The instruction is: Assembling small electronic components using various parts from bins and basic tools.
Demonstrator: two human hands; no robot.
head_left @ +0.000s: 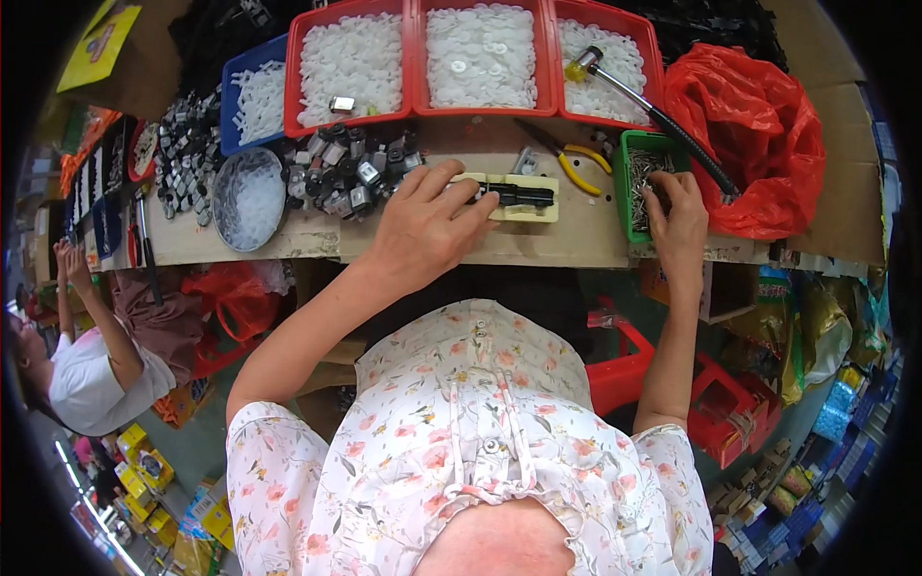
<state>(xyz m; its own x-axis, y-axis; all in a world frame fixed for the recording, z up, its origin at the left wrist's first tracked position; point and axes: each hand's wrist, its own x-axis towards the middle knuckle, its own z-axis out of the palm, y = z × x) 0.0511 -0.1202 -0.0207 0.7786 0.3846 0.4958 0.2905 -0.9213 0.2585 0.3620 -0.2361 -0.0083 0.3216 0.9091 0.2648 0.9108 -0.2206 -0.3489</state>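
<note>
My left hand (432, 226) rests on the wooden bench (567, 235), its fingertips pressing a black part (519, 196) that lies on a cream jig block (536, 213). My right hand (675, 219) reaches into a small green tray (629, 182) of thin metal pins, fingers curled down among them; whether it holds any pin is hidden.
Three red bins (415, 58) and a blue bin (235, 101) of white plastic pieces line the back. A metal bowl (248, 197), a pile of black-and-silver parts (351, 173), yellow-handled pliers (576, 158), a hammer (653, 110) and a red bag (759, 134) surround me. Another person (86, 355) sits at left.
</note>
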